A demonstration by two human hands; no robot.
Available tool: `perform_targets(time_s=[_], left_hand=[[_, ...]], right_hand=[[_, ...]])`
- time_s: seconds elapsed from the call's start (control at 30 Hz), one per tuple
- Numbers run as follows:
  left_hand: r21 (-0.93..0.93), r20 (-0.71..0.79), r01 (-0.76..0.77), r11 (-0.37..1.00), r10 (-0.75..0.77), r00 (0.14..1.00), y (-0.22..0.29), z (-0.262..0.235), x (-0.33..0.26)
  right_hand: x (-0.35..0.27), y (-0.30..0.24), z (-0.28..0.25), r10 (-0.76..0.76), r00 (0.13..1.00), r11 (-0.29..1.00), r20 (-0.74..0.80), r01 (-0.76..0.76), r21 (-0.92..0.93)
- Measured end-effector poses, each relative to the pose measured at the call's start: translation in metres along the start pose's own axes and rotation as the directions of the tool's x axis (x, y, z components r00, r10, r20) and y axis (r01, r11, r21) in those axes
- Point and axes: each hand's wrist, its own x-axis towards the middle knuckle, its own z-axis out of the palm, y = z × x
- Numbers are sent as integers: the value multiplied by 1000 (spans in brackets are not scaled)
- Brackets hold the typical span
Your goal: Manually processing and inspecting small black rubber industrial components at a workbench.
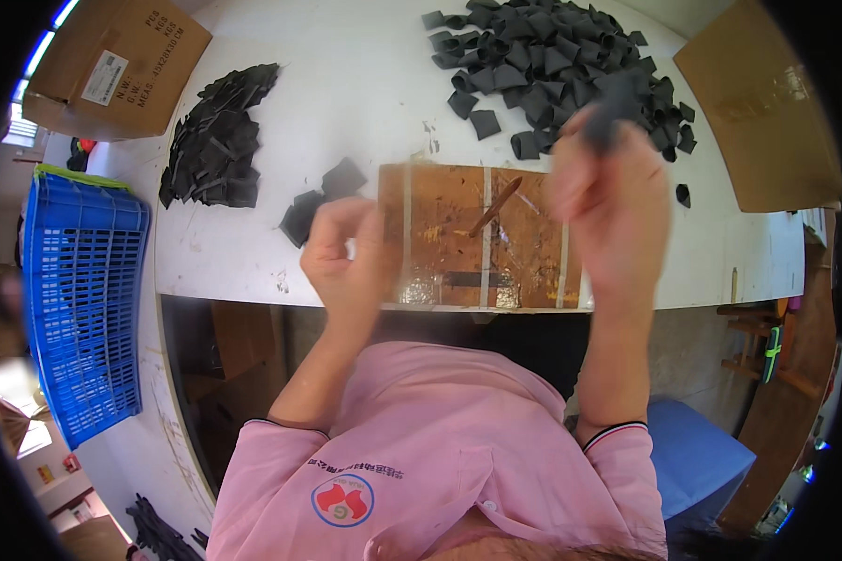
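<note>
My right hand [617,210], blurred by motion, is raised over the right end of a brown taped board [421,252]. Its fingers are closed on a black fabric-like piece [615,117], seen against the far pile. My left hand [346,257] hovers at the board's left edge with fingers curled toward the thumb; whatever they may hold is hidden. Just beyond it lie flat black pieces [344,178] on the white table. A slim brown pointed stick [496,206] rests slantwise on the board, and a dark strip [474,280] shows near its front edge.
Many folded black pieces [533,70] are heaped at the back right. Flat black pieces [220,140] form a pile at the left. Cardboard boxes stand at the left [122,70] and right [767,112]. A blue plastic basket [84,299] is beside the table's left edge.
</note>
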Motion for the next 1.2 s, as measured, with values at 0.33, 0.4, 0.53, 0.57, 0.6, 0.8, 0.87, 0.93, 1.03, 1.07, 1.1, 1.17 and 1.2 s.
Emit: perform_targets(time_s=[0.33,0.4,0.53,0.57,0.6,0.8,0.87,0.93,1.03,1.07,1.1,1.17,1.2], left_hand=[[783,346,-368,501,140,928,-51,-44,10],[815,359,-360,455,92,929,-62,-46,7],[735,336,-417,535,247,909,-63,-48,6],[579,208,-240,779,144,967,-58,-46,6],[355,111,-38,934,-1,994,-51,-45,6],[-110,608,555,825,-385,694,22,-11,6],[-243,511,667,705,-491,705,26,2,0],[-301,462,665,684,-505,729,33,15,-14],[-436,367,502,747,-362,857,34,24,-38],[-435,371,500,748,-358,857,33,25,-41],[-395,369,489,778,-352,860,32,26,-44],[-381,357,508,773,-384,852,32,29,-45],[-380,357,506,774,-382,852,33,30,-44]], right_hand=[[-61,55,-9,423,834,900,-353,-433,55],[-66,58,-1,480,824,860,-300,-509,-23],[-71,63,6,556,800,768,-228,-599,-227],[-72,65,10,491,851,755,-184,-521,-399],[-72,68,13,432,893,715,-126,-424,-556],[-59,61,28,232,972,769,-47,-213,-603],[-59,59,21,581,811,781,-68,-579,-233],[-64,56,20,563,821,824,-91,-566,-3],[-71,57,18,656,730,732,-192,-555,395],[-74,56,17,652,733,736,-194,-550,395],[-75,54,16,653,743,720,-147,-549,423],[-77,54,15,650,753,704,-102,-548,452],[-76,55,15,658,745,703,-114,-552,448]])
